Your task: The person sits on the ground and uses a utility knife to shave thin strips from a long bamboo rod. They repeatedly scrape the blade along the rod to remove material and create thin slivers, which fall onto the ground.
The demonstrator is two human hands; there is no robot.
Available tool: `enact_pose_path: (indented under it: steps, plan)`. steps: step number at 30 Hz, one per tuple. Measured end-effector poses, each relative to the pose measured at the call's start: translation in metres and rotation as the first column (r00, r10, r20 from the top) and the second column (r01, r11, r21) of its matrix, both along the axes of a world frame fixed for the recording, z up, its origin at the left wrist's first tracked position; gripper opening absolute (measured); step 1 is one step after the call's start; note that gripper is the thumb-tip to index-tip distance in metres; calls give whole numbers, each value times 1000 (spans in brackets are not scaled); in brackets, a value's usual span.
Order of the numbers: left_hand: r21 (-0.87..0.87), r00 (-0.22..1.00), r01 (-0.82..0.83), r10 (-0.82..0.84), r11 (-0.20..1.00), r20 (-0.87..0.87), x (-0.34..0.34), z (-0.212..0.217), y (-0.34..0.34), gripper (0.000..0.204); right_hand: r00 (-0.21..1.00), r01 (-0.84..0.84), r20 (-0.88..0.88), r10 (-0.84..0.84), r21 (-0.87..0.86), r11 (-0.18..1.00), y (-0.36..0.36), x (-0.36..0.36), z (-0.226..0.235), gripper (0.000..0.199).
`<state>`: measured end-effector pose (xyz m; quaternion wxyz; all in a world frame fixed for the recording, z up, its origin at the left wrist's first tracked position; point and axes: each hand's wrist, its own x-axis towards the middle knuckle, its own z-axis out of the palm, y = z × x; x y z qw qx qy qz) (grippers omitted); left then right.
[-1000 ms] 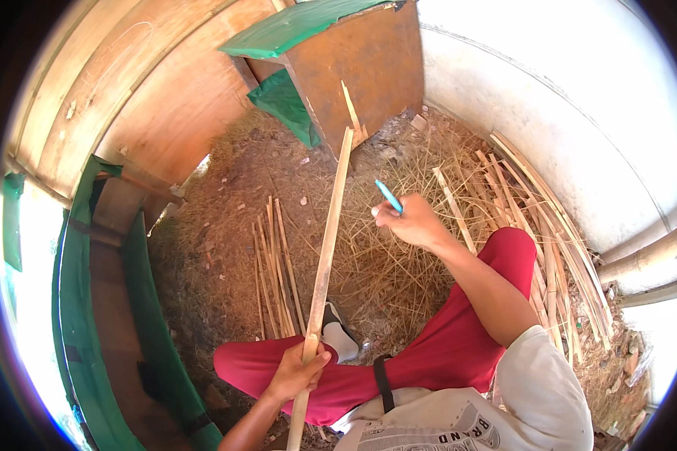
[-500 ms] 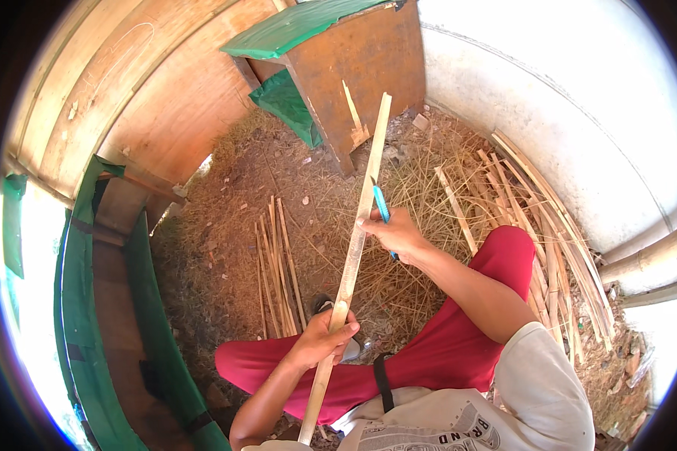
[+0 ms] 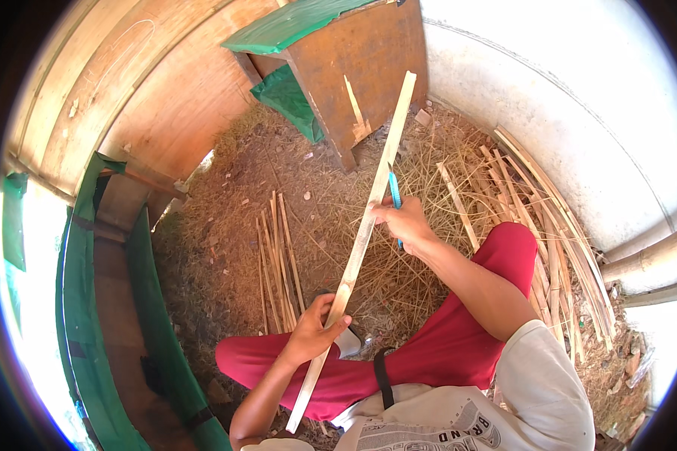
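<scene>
Bamboo strip (image 3: 368, 225) runs diagonally from the lower centre of the frame up to the top centre. Left hand (image 3: 316, 331) has its grip clamped round the strip low down; right hand (image 3: 406, 223), at mid-frame, closes on a blue-handled knife (image 3: 394, 197) touching the strip. More bamboo slats (image 3: 278, 263) lie on the straw-strewn floor (image 3: 226, 248) at centre left

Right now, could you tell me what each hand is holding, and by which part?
The left hand grips the long bamboo strip near its lower end. The right hand holds a blue-handled tool by its handle, against the strip's middle.
</scene>
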<state>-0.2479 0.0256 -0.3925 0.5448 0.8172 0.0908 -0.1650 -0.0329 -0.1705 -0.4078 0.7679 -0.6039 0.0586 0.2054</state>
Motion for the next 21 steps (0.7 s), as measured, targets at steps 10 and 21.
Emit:
enact_pose_path:
  steps: [10, 21]
  plan:
    - [343, 995, -24, -11, 939, 99, -20, 6, -14, 50, 995, 59, 88, -54, -48, 997, 2, 6, -15, 27]
    - [-254, 990, -97, 68, 962, -120, -15, 13, -6, 42, 999, -4, 45, 4, 8, 1000, -2, 3, 1, 40]
